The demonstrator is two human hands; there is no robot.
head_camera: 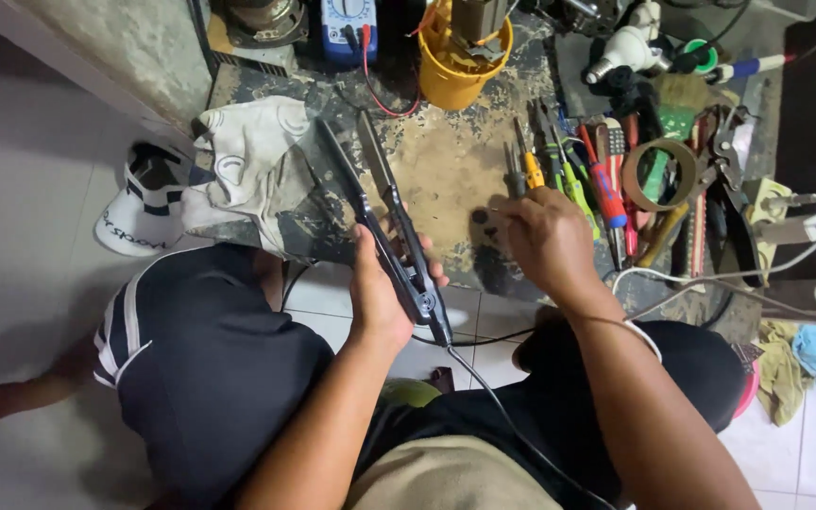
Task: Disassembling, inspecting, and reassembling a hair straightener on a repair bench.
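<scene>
My left hand grips a black hair straightener near its hinge, its two long plates spread apart and pointing away over the worn bench. A black cord runs from the hinge down across my lap. My right hand rests on the bench just right of it, fingers curled around a small dark part at the fingertips. A row of screwdrivers with yellow, green and red handles lies just beyond that hand.
A white cloth lies at the bench's left. A yellow bucket and a blue multimeter stand at the back. A tape roll, pliers and white cables crowd the right. A white slipper lies on the floor.
</scene>
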